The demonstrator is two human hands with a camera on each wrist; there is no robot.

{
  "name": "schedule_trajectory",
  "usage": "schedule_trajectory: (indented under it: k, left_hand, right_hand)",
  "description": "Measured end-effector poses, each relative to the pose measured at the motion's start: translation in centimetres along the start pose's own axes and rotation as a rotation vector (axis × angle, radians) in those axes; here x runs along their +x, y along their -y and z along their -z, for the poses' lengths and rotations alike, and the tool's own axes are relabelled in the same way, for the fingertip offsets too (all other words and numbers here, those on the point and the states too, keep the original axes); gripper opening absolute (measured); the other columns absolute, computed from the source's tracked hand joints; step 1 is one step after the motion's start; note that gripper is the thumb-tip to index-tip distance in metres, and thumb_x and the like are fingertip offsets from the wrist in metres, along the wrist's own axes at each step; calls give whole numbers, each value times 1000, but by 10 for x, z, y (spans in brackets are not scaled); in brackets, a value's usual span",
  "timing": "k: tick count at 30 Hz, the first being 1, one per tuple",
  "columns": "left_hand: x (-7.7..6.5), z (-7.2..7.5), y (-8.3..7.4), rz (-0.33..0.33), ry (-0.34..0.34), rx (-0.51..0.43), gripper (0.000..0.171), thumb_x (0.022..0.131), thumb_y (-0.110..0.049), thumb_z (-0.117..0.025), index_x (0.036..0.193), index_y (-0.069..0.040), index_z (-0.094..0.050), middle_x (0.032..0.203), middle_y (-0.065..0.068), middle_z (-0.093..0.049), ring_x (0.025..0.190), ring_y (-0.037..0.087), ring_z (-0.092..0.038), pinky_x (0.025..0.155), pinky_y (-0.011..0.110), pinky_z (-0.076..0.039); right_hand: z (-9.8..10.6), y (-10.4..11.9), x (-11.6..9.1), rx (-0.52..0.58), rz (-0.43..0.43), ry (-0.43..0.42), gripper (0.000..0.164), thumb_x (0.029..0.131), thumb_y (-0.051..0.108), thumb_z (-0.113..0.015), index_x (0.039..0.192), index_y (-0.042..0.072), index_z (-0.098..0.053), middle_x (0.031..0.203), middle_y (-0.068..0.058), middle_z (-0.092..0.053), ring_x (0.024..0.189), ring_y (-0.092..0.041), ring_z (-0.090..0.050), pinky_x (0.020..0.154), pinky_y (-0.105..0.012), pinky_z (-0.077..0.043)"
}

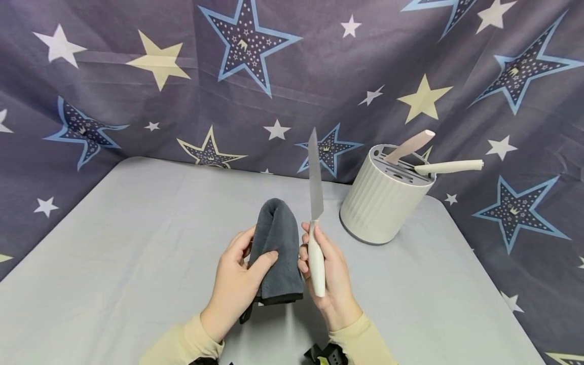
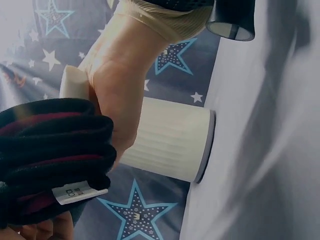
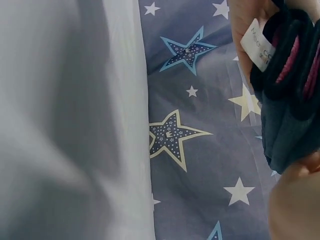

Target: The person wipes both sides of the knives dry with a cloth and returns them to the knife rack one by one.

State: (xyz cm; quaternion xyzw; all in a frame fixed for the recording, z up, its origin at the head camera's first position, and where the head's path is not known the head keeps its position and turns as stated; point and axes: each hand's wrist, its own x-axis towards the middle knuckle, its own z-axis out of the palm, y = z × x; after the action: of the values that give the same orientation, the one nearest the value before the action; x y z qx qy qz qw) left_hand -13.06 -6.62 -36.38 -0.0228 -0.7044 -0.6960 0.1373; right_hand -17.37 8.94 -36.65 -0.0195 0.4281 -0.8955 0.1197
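Note:
My left hand (image 1: 239, 276) grips a folded dark grey cloth (image 1: 283, 253) with black edging, its thumb lying across the front. In the left wrist view the folds of the cloth (image 2: 50, 150) show pink inside, and a white label (image 2: 80, 191) sticks out. Just to the right, my right hand (image 1: 335, 274) holds a knife by its white handle (image 1: 316, 263), with the blade (image 1: 315, 175) pointing up. The blade stands apart from the cloth. Only part of the right hand (image 3: 295, 200) shows in the right wrist view, beside the cloth (image 3: 287, 130).
A white ribbed knife block (image 1: 383, 203) stands at the back right of the pale grey table (image 1: 137, 243). From its slots stick out a pinkish handle (image 1: 410, 146) and a cream handle (image 1: 449, 167). A star-patterned curtain (image 1: 319, 66) hangs behind and beside the table.

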Motion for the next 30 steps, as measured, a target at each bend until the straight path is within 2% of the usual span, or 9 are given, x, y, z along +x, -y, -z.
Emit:
schedule_trajectory:
  k: [8,16,18,20,23,30]
  left_hand:
    - [-1,-6,5,-40,12,60,50,87,-4,-70,135,-10,-59,116,8,-59,96,17,-59,70,26,-59]
    - [-5,-13,9,-82,16,101,55,84,-2,-72,137,-9,-58,110,6,-60,91,16,-56,69,24,-59]
    - [-6,-14,10,-103,13,130,56,83,-3,-72,137,-9,-59,109,5,-61,90,15,-56,68,24,-58]
    - [-6,-15,11,-119,12,164,55,84,-5,-73,137,-10,-59,109,2,-61,90,13,-56,66,24,-56]
    - [-8,-16,10,-128,11,191,55,84,-6,-73,136,-11,-59,109,-1,-60,89,12,-55,64,24,-55]
    - [-11,-18,12,-180,10,200,53,84,-5,-71,135,-7,-60,106,3,-62,84,10,-55,63,23,-53]
  right_hand:
    - [1,-5,-1,-157,22,-60,44,105,33,-48,132,-2,-50,90,2,-55,63,-5,-50,50,-14,-43]
    - [-1,-10,-5,-269,15,-111,39,105,30,-48,130,2,-57,90,2,-62,65,-7,-54,55,-18,-47]
    - [-2,-12,-5,-277,20,-107,39,105,27,-47,133,1,-57,100,-1,-67,75,-8,-62,64,-20,-53]
    - [-4,-14,-6,-281,25,-94,41,106,24,-45,138,0,-54,116,-6,-67,92,-11,-67,77,-23,-55]
    - [-5,-17,-7,-262,37,-63,43,107,19,-40,143,-2,-47,139,-13,-57,117,-14,-61,96,-27,-52]
    - [-7,-21,-8,-257,62,-51,43,107,19,-39,144,-3,-46,144,-18,-51,123,-16,-57,99,-27,-50]
